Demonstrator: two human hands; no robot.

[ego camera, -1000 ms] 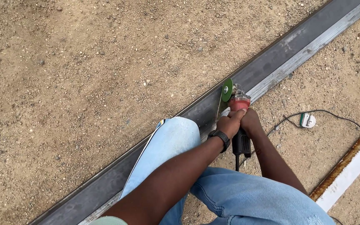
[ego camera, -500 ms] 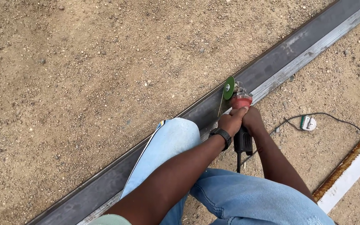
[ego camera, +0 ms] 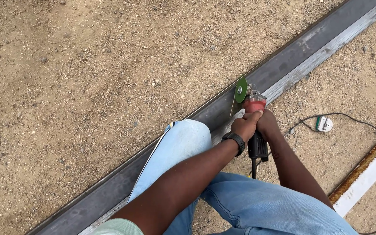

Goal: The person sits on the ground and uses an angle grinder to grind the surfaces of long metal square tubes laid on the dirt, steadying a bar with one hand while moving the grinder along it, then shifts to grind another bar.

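I see bare gravel [ego camera: 88, 87] left of the grip, open up to the long steel beam [ego camera: 292, 56]. My left hand [ego camera: 243, 126] and right hand [ego camera: 267, 124] are both wrapped tight around the angle grinder [ego camera: 254, 111]; its green disc [ego camera: 240, 90] stands on edge at the beam's near edge. To the right lie a cable and plug [ego camera: 323, 123]. Against the earlier frame, the grip is unchanged.
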